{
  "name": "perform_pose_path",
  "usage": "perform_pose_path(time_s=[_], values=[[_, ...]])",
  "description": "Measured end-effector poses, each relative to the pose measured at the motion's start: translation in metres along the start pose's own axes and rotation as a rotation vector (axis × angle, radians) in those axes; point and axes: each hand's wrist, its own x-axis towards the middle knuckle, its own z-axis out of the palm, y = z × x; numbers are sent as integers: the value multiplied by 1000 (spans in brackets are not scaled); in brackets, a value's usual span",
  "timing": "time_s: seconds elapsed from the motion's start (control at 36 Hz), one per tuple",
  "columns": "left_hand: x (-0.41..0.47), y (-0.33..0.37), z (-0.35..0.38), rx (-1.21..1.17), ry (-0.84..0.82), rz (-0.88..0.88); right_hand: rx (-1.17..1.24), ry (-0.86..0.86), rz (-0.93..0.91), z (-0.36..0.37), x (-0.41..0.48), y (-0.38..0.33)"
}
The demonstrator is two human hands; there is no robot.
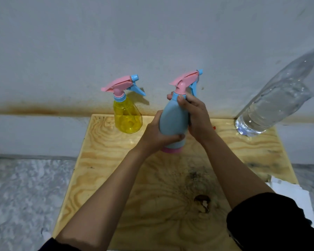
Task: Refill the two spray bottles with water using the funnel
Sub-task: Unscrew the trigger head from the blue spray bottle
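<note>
Hiding blue spray bottle's (pixel 172 120) neck, apparently: right hand (pixel 196 116).

Stained white wall (pixel 152 33), plywood table (pixel 101 160), marbled floor (pixel 25 187).

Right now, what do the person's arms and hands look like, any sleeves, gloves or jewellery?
The left hand and right hand are bare, with no gloves, rings or watch that I can see. Both forearms are uncovered. A black sleeve is pushed up near the right elbow, and the edge of a dark sleeve shows at the left one.
</note>
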Motion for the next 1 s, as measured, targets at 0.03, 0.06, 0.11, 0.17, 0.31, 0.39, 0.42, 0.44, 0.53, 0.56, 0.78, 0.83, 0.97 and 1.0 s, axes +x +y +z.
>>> perform_pose_path(time_s=[0.03,0.06,0.11,0.17,0.31,0.39,0.42,0.44,0.53,0.56,0.78,0.83,0.97,1.0], values=[[-4,2,-1,-21,-8,-14,7,-56,18,-1,-1,-2],[-8,2,-1,-35,-8,-22,6,-107,31,-2,-3,-5],[-15,2,2,-54,15,-37,-16,-144,58,-1,-7,-8],[-24,3,5,-71,50,-47,-84,-57,63,6,-11,-11],[-41,12,11,-92,80,-23,-158,386,28,24,-27,-12],[-50,16,10,-56,83,21,-64,465,59,26,-33,-14],[-52,16,9,-35,87,38,-28,441,74,26,-35,-14],[-55,17,8,-13,95,55,15,392,81,25,-38,-16],[-61,16,6,52,103,83,87,186,80,23,-46,-17],[-63,15,5,66,102,86,99,153,80,23,-49,-18],[-78,20,1,102,71,101,13,377,38,33,-57,-24],[-81,21,0,112,79,112,66,312,65,32,-62,-26],[-86,20,-4,108,88,125,109,169,70,32,-74,-29],[-86,19,-4,100,85,122,79,213,72,33,-74,-29]])
